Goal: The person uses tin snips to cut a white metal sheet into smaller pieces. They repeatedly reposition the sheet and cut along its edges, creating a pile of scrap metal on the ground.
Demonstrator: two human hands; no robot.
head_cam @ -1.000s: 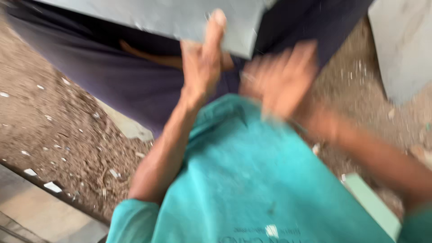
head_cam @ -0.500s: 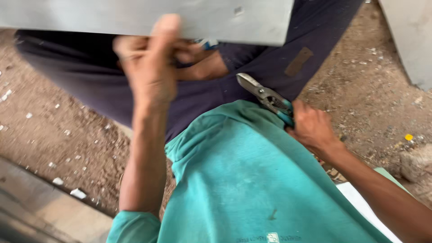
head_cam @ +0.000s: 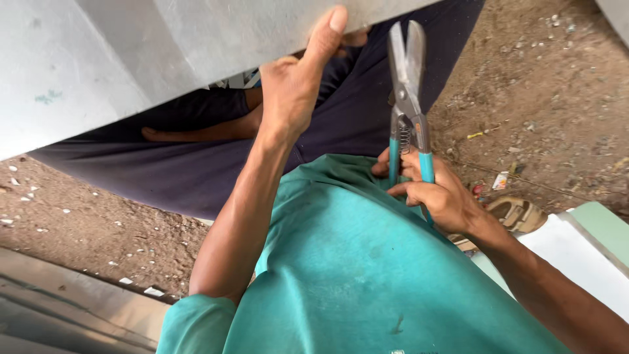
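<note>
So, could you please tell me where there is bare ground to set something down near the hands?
Bare dirt ground lies right of the teal-handled metal snips held by the right hand. More dirt lies lower left, below the grey metal sheet gripped by the left hand. It is crowded at the lap.

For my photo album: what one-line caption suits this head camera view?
Left hand grips a grey metal sheet while the right hand holds open teal-handled snips near its edge.
</note>
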